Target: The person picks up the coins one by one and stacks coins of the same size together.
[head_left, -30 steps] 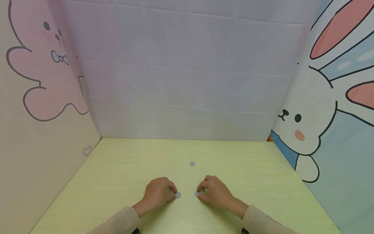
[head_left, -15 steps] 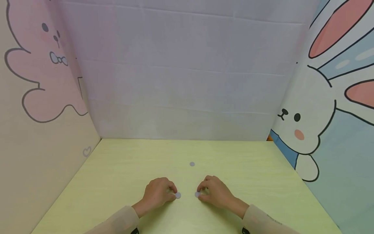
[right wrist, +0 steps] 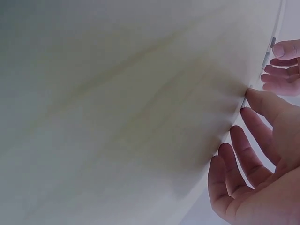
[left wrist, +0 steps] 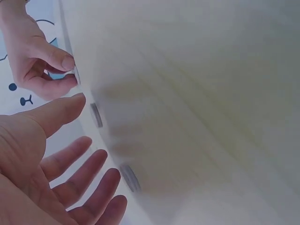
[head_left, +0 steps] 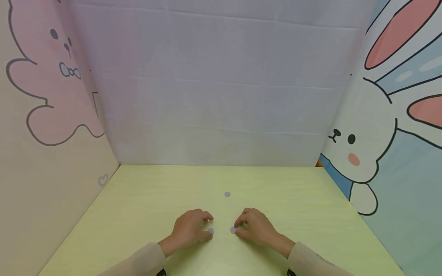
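Three small grey discs lie on the pale yellow tabletop [head_left: 155,191]. My left hand [head_left: 192,227] has its thumb and fingers spread apart around the left disc [head_left: 211,230]; in the left wrist view that disc [left wrist: 96,115] lies near the thumb tip with a gap between. Thumb and index finger of my right hand [head_left: 254,227] pinch the right disc [head_left: 233,230], which still rests on the table. In the right wrist view the right hand [right wrist: 262,154] mostly hides its disc. Farther back, a third disc [head_left: 227,194] sits apart from both hands.
A white cloth wall [head_left: 214,88] stands at the table's back edge. On the left is a beige panel with a pink cartoon animal [head_left: 62,99], and on the right a panel with a white cartoon rabbit [head_left: 362,142].
My left thumb and fingers have spread apart and let go of the left disc, which stays in place. The right hand keeps its pinch, nearly unmoved.
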Demonstrator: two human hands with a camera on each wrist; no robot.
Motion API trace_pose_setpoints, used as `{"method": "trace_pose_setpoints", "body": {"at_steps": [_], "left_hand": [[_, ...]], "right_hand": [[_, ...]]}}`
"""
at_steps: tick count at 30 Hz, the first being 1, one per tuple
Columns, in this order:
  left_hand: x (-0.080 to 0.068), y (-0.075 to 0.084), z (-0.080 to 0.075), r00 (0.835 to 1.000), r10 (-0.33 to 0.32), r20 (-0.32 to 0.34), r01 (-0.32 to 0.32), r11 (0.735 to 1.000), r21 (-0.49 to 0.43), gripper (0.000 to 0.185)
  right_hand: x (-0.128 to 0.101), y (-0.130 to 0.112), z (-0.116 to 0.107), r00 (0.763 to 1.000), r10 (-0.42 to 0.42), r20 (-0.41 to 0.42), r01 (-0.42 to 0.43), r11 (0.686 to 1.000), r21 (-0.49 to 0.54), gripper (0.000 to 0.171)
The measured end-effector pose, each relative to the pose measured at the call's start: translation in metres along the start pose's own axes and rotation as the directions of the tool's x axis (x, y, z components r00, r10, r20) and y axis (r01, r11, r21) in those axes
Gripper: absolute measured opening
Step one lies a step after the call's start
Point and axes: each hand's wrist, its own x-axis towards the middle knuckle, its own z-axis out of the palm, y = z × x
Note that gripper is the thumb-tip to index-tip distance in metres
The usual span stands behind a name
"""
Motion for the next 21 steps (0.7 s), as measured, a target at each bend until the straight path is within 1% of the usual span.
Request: {"method": "trace_pose_setpoints", "body": {"at_steps": [6, 10, 12, 17, 21], "left_hand": [[0.010, 0.011, 0.007, 0.999, 0.038, -0.009, -0.038, 0.999, -0.005, 0.038], [0.016, 0.017, 0.013, 0.998, 0.054, 0.013, -0.054, 0.998, -0.012, 0.038], [0.019, 0.021, 0.016, 0.998, 0.056, 0.023, -0.055, 0.998, -0.028, 0.036], [0.023, 0.028, 0.022, 0.998, 0.054, 0.025, -0.052, 0.997, -0.059, 0.031], [0.024, 0.030, 0.026, 0.998, 0.059, 0.017, -0.057, 0.997, -0.058, 0.029]], "right_hand": [[0.000, 0.000, 0.000, 1.000, 0.008, 0.004, -0.008, 1.000, 0.006, 0.010], [0.000, -0.001, 0.001, 1.000, 0.008, -0.001, -0.008, 1.000, 0.013, 0.010], [0.000, -0.001, 0.001, 1.000, 0.009, -0.001, -0.009, 1.000, 0.017, 0.010], [0.000, -0.001, 0.001, 1.000, 0.009, -0.001, -0.009, 1.000, 0.019, 0.010], [0.001, -0.001, 0.001, 1.000, 0.017, 0.001, -0.017, 1.000, 0.014, 0.011]]}}
